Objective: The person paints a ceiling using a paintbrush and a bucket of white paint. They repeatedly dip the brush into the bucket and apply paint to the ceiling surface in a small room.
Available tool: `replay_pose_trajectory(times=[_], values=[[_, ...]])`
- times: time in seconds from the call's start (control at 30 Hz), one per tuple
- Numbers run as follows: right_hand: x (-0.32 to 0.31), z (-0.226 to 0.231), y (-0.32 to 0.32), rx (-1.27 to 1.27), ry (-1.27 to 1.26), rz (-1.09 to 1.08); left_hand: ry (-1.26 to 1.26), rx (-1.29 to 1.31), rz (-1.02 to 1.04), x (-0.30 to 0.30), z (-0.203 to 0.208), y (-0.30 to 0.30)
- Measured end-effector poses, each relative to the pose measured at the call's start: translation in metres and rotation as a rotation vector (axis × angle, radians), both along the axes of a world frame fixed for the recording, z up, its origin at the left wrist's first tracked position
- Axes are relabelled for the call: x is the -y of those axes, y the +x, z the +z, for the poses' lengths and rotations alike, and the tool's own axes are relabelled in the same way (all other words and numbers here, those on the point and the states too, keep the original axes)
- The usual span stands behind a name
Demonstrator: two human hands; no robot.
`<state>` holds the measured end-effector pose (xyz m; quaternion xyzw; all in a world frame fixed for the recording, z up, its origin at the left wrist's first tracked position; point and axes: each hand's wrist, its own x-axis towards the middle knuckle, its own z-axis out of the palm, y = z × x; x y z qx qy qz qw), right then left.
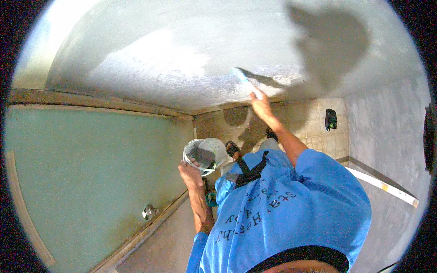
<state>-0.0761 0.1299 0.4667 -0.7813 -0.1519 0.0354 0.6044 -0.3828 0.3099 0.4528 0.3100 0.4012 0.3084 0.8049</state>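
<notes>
My right hand (261, 105) is closed around the pale handle of a slim white and light-blue tool (246, 81). Its far end reaches the wall (191, 50) in front of me; whether it is a brush or a scraper I cannot tell. Bright white patches and a mottled greyish band mark the wall there. Lower left, my left hand (192, 174) grips a whitish see-through plastic bucket (217, 152) at its rim. The bucket is tilted, with its mouth toward me and its inside dark. Shadows of my arm and the tool fall across the wall.
A pale green door (91, 159) with a round metal knob (149, 211) fills the left. Beyond my sandalled feet, a small black bundle (331, 119) lies on the tiled floor (314, 123). A long white strip (382, 186) runs by the grey right wall (387, 118).
</notes>
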Motion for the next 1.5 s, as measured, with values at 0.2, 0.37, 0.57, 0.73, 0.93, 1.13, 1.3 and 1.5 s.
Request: replay_pose_trajectory(times=[0.2, 0.37, 0.57, 0.73, 0.93, 1.13, 1.3, 1.5], values=[[0.078, -0.032, 0.057, -0.144, -0.055, -0.136, 0.022, 0.011, -0.009, -0.004, -0.001, 0.006], [0.083, -0.04, 0.063, 0.157, -0.01, -0.174, -0.039, 0.047, -0.014, -0.014, -0.018, -0.001], [0.122, -0.114, 0.095, 0.087, 0.1, -0.394, -0.067, 0.064, -0.078, -0.025, -0.035, -0.01], [0.061, -0.065, 0.064, -0.114, 0.42, -0.506, -0.071, 0.02, 0.028, -0.017, -0.023, -0.001], [-0.073, -0.038, 0.026, -0.189, 0.311, -0.225, -0.084, 0.048, -0.061, -0.03, -0.044, -0.003], [-0.076, -0.026, -0.004, -0.382, 0.244, 0.087, 0.008, -0.134, 0.003, -0.018, -0.03, 0.0], [-0.043, -0.047, 0.026, -0.047, -0.118, 0.036, -0.094, -0.083, 0.141, -0.029, -0.068, 0.0], [0.014, -0.039, 0.018, -0.083, 0.008, -0.104, -0.107, -0.056, 0.216, -0.044, -0.105, -0.029]])
